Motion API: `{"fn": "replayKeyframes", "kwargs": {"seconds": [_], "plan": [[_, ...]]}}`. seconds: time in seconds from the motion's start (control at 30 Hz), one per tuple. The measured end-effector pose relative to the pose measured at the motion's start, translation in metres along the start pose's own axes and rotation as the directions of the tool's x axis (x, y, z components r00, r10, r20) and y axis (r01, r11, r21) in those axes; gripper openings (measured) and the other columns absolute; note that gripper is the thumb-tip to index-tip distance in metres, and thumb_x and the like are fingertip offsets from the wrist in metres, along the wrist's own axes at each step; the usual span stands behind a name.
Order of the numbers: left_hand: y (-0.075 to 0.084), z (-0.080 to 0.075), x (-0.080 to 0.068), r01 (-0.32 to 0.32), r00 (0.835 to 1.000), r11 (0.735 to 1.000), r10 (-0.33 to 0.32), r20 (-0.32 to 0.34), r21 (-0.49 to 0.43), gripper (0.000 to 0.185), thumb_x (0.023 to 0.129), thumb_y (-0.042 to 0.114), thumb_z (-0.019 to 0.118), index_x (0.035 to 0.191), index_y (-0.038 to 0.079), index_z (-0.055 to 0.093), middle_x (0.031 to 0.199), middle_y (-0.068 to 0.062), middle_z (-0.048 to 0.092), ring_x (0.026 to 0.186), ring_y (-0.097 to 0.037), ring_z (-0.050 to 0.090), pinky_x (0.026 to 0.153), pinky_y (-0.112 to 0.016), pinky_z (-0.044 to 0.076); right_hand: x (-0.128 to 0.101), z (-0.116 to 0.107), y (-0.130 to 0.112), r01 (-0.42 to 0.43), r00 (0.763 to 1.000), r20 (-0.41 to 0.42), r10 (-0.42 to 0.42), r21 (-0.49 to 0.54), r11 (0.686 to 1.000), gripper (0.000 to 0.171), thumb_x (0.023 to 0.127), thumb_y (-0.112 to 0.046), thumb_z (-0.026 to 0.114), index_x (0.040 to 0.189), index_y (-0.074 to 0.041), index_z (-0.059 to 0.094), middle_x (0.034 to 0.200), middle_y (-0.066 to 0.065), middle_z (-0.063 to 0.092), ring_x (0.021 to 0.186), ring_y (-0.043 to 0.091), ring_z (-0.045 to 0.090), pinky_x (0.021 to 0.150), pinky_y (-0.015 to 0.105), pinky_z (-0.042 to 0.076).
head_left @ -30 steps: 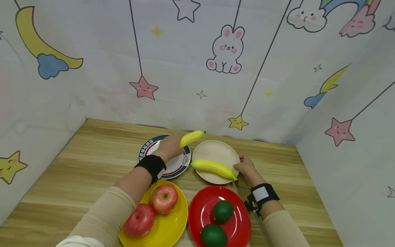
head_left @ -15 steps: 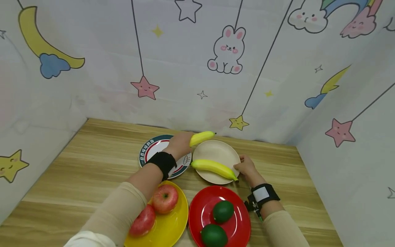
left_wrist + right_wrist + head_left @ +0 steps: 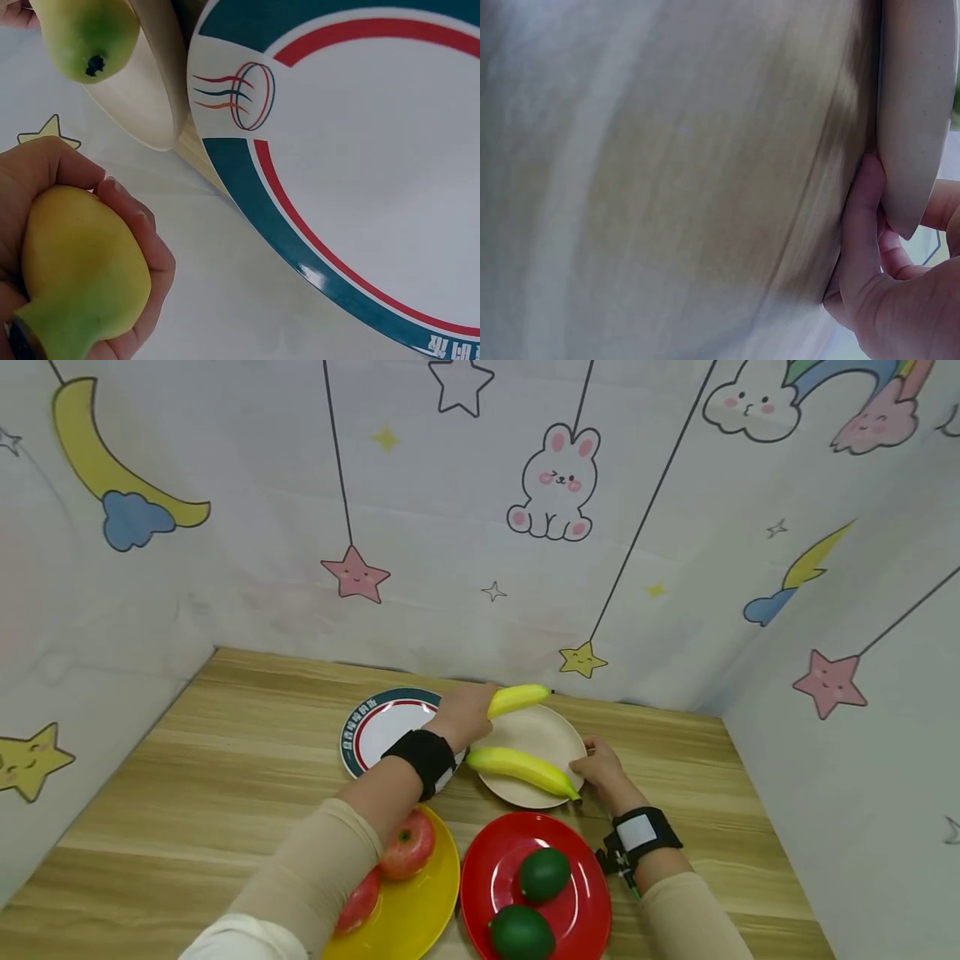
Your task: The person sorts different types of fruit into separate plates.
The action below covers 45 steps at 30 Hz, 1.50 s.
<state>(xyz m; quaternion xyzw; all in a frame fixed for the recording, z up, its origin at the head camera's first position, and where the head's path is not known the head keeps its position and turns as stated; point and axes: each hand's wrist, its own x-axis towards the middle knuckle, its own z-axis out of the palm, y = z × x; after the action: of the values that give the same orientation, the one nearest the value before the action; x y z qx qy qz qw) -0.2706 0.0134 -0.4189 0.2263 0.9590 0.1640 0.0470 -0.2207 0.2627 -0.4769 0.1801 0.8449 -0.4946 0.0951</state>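
My left hand (image 3: 465, 714) grips a yellow banana (image 3: 519, 698) and holds it over the left rim of the cream plate (image 3: 546, 739). In the left wrist view its fingers wrap round the banana (image 3: 86, 262), greenish end toward the camera. Another banana (image 3: 523, 768) lies across the cream plate, its dark tip over the edge. At that plate's right rim is my right hand (image 3: 602, 767). The right wrist view shows its thumb and fingers on either side of the cream rim (image 3: 915, 112), pinching it.
Left of the cream plate sits a white plate (image 3: 390, 731) with a green and red border. Nearer are a yellow plate (image 3: 420, 914) with apples (image 3: 408, 845), partly behind my left arm, and a red plate (image 3: 577, 906) with two dark green fruits (image 3: 545, 873). A patterned wall (image 3: 450, 510) stands behind the table.
My left hand has moved right with its banana, from over the white plate to the cream plate's left rim. The right hand stays at the cream rim.
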Motion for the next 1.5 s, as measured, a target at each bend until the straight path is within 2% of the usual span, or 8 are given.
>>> {"fn": "replayKeyframes", "kwargs": {"seconds": [0.33,0.6,0.73,0.87,1.07,1.3,1.5], "plan": [[0.022,0.008,0.006,-0.025,1.000,0.999,0.025,0.017,0.025,0.027,0.089,0.007,0.065,0.115,0.013,0.057,0.097,-0.002,0.060,0.087,-0.021,0.055,0.079,-0.038,0.048,0.002,0.000,0.001,0.001,1.000,-0.002,-0.001,-0.003,1.000,0.036,0.085,0.010,0.060,0.119,0.009,0.048,0.109,0.025,0.051,0.089,0.030,0.057,0.070,0.034,0.055],[0.038,0.017,0.009,-0.061,0.998,0.990,0.056,0.037,0.131,0.028,0.092,0.007,0.063,0.119,0.015,0.058,0.108,0.000,0.064,0.095,-0.019,0.058,0.082,-0.037,0.051,0.002,0.001,0.002,-0.022,1.000,0.010,0.022,0.018,1.000,0.038,0.087,0.010,0.059,0.123,0.008,0.047,0.114,0.026,0.049,0.095,0.033,0.057,0.074,0.036,0.056],[0.046,0.021,0.011,-0.063,0.998,0.986,0.058,0.037,0.151,0.028,0.095,0.006,0.060,0.121,0.017,0.058,0.111,0.001,0.064,0.098,-0.018,0.059,0.083,-0.038,0.051,0.003,0.002,0.002,-0.019,1.000,0.014,0.019,0.025,0.999,0.037,0.087,0.010,0.058,0.123,0.007,0.046,0.116,0.025,0.047,0.096,0.033,0.055,0.074,0.037,0.055],[0.053,0.025,0.013,-0.074,0.997,0.975,0.067,0.041,0.211,0.030,0.096,0.006,0.059,0.124,0.018,0.057,0.115,0.001,0.065,0.100,-0.017,0.060,0.084,-0.036,0.052,0.004,0.001,0.003,-0.014,1.000,0.016,0.014,0.015,1.000,0.040,0.088,0.008,0.058,0.126,0.008,0.043,0.120,0.027,0.044,0.103,0.037,0.053,0.079,0.042,0.054],[0.057,0.031,0.013,-0.105,0.994,0.950,0.102,0.024,0.295,0.028,0.096,0.009,0.060,0.123,0.019,0.058,0.113,0.001,0.065,0.098,-0.015,0.061,0.080,-0.033,0.053,0.002,0.000,0.001,-0.020,1.000,0.021,0.020,0.001,1.000,0.054,0.089,0.007,0.056,0.138,0.011,0.034,0.128,0.030,0.040,0.116,0.045,0.048,0.091,0.049,0.049],[0.052,0.035,0.018,-0.081,0.995,0.966,0.066,0.072,0.245,0.028,0.096,0.009,0.059,0.123,0.017,0.058,0.117,-0.001,0.064,0.103,-0.017,0.060,0.084,-0.035,0.051,0.002,0.001,0.002,-0.018,1.000,0.013,0.018,-0.012,1.000,0.048,0.090,0.006,0.057,0.134,0.010,0.040,0.124,0.028,0.045,0.109,0.040,0.053,0.086,0.046,0.053],[0.045,0.037,0.023,-0.068,0.994,0.984,0.053,0.098,0.163,0.028,0.091,0.016,0.069,0.117,0.015,0.058,0.108,-0.001,0.063,0.091,-0.017,0.057,0.080,-0.034,0.049,0.002,0.000,0.001,-0.008,1.000,0.007,0.008,-0.019,1.000,0.044,0.088,0.007,0.058,0.130,0.010,0.043,0.122,0.029,0.047,0.105,0.038,0.055,0.085,0.044,0.053]]}}
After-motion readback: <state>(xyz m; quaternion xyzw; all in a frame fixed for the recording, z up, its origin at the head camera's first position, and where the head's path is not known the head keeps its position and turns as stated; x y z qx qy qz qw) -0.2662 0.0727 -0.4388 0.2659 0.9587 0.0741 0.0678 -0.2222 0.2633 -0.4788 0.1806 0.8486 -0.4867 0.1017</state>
